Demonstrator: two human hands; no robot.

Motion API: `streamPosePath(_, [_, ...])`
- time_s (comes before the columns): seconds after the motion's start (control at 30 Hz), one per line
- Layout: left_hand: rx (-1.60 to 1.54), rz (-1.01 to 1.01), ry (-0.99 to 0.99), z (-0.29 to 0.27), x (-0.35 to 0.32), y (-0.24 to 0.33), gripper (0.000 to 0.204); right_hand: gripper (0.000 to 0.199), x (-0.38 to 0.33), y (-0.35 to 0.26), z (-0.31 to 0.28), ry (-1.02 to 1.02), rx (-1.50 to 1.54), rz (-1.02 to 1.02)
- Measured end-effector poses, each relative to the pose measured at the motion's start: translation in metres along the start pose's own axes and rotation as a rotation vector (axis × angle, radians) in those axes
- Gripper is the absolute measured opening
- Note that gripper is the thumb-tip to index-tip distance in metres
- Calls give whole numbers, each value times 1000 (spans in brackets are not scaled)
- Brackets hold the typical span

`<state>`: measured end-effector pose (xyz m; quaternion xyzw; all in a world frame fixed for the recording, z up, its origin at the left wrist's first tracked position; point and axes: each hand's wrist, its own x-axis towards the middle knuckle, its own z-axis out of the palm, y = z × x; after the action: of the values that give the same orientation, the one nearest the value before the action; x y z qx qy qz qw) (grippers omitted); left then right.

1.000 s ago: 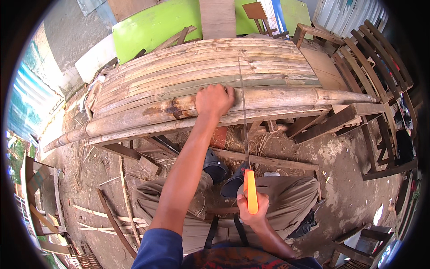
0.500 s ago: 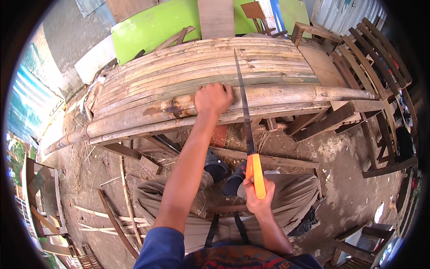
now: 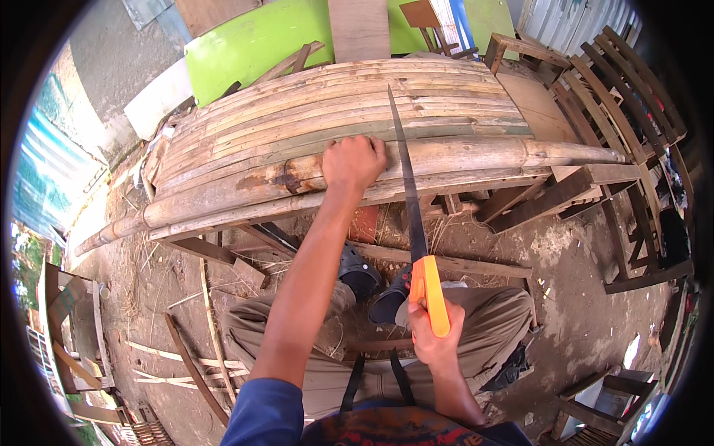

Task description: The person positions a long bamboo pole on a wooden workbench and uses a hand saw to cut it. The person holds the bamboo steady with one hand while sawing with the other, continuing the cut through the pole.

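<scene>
Outdoor woodworking yard: stacked bamboo poles (image 3: 349, 111), wooden chair frames (image 3: 632, 97), dirt ground (image 3: 573, 253)

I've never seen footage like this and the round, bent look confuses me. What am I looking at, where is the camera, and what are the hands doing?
The camera sits on a person's head and looks down; its wide lens bends straight edges. You see their own arms and trousered legs. The left hand presses on a thick bamboo pole lying across a stack of split bamboo on a rough wooden frame. The right hand grips the orange handle of a hand saw, whose blade rests across the pole beside the left hand. Below is dirt ground with scrap wood.
</scene>
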<state>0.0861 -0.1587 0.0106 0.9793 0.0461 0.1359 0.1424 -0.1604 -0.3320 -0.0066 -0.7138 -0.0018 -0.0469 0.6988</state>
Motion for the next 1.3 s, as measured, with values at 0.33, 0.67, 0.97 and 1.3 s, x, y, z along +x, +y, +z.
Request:
streamPosePath(0.33, [-1,-38,1,4,-8,6,52,19,-56,41,-49,-63,-180,-161])
streamPosePath(0.67, [-14,-83,-35,-2,9,-1,50,12,-56,46,-43,-95,-268,-231])
streamPosePath(0.97, [-2,18,113,9,-11,-1,47,20,3,13,-12,-81,-89,-102])
streamPosePath(1.3, [-14,-111,-21,3,8,0,48,12,-91,44,-64,-110,-174,-131])
